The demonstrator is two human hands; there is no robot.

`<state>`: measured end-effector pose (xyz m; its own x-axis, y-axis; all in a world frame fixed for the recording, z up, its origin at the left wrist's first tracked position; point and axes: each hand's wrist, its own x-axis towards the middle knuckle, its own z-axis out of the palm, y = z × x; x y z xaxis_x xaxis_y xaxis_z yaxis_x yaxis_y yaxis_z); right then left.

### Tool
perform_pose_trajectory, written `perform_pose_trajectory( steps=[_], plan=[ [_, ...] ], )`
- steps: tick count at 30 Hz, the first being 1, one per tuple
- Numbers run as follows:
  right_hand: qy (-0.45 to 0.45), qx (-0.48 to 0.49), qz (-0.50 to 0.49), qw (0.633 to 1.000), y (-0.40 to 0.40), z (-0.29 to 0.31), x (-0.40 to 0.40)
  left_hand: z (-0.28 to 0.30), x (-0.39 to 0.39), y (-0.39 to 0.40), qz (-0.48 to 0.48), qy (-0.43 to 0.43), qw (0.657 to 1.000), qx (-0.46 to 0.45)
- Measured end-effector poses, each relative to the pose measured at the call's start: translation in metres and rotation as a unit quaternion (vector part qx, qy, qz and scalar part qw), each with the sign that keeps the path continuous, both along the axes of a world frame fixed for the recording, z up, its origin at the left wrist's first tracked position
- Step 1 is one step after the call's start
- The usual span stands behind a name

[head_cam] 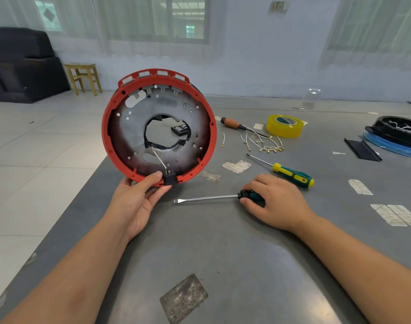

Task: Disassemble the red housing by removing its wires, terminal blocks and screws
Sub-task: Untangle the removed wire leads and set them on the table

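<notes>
A big grey table [223,265] filled most of the room in front of the person. On it, over at about ten o'clock, the red housing [159,127] stood up on its edge like a wheel, with its open side facing the person. Inside was a grey metal plate [160,108] with a ragged hole in the middle.

The left hand [139,197] was closed on the bottom rim of the housing, with the thumb on the front and the fingers behind. The right hand [274,202] lay at three o'clock from it, curled over the handle of a flat screwdriver [207,198] that was lying on the table. I could not tell if it was gripping tight or just resting.

At one o'clock sat a roll of yellow tape [285,126]. Near it lay a wooden-handled screwdriver [235,124] and a green and yellow screwdriver [291,174].

Between those tools was a little pile of loose wires [265,143] with gold ends. That made me think lots of wires were already out.

Some work looked left. One thin white wire [159,159] ran down to a small black terminal block [170,177] at six o'clock on the rim, just beside the left thumb. A few small metal tabs [162,90] showed at twelve o'clock too. I could not make out any screws.
</notes>
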<state>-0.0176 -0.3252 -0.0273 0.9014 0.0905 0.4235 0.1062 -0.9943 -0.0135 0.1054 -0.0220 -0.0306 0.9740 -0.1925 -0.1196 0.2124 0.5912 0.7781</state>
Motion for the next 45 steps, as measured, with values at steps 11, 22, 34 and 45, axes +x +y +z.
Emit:
perform_pose_trajectory(
  steps=[11, 22, 34, 45],
  plan=[
    [-0.154, 0.02, 0.011, 0.988, 0.001, 0.017, -0.005, -0.001, -0.002, 0.0, -0.017, -0.016, 0.999, 0.033],
    [-0.162, -0.046, 0.068, 0.983, -0.005, 0.046, 0.0, -0.002, -0.003, -0.002, -0.028, -0.035, 0.996, 0.08],
    [-0.108, -0.112, 0.101, 0.983, 0.002, 0.107, 0.013, -0.003, -0.004, -0.003, -0.03, -0.052, 0.992, 0.106],
    [-0.086, -0.158, 0.104, 0.978, 0.002, 0.119, 0.02, -0.005, -0.003, -0.004, -0.025, -0.062, 0.991, 0.115]
  ],
)
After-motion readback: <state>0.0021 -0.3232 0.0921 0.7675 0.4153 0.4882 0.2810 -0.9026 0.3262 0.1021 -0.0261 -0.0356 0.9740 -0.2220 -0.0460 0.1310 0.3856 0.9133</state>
